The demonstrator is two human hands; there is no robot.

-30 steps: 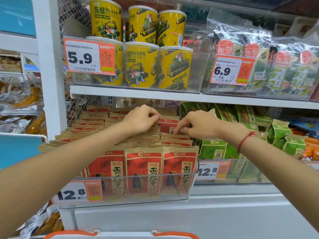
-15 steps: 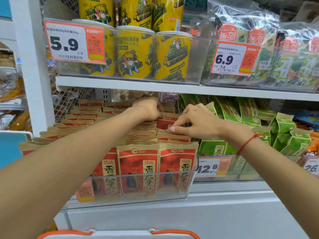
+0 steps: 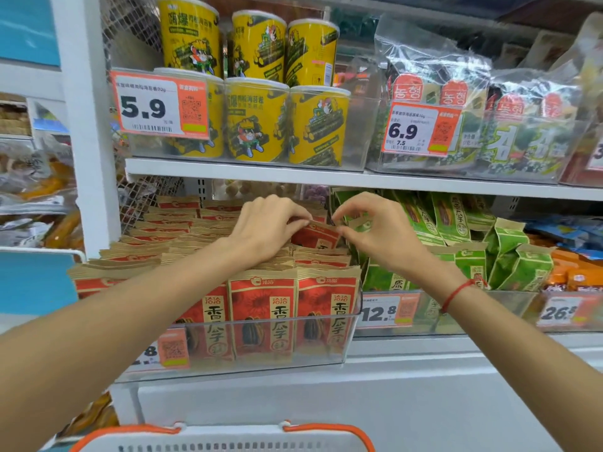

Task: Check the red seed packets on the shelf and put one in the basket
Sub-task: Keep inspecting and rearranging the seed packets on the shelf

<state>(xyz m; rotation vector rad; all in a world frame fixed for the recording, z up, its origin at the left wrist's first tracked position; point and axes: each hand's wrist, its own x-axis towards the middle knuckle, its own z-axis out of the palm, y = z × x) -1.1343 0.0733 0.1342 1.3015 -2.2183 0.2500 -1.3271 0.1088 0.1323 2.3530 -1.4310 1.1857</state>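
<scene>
My left hand (image 3: 266, 223) and right hand (image 3: 375, 228) pinch a red packet's (image 3: 315, 236) top corners, behind a 12.8 tag (image 3: 385, 311).

The red seed packets (image 3: 261, 308) stand in upright rows in the clear bin (image 3: 354, 324) on my shelf (image 3: 424, 349), kraft-brown tops, red fronts printed with a sunflower seed. One red packet (image 3: 315, 236) in the right-hand row, toward one o'clock from the front packets, sits tilted and raised above its neighbours, its top edge pinched at both corners. The basket (image 3: 222, 438), white with orange handles, lies at six o'clock below the shelf.
</scene>
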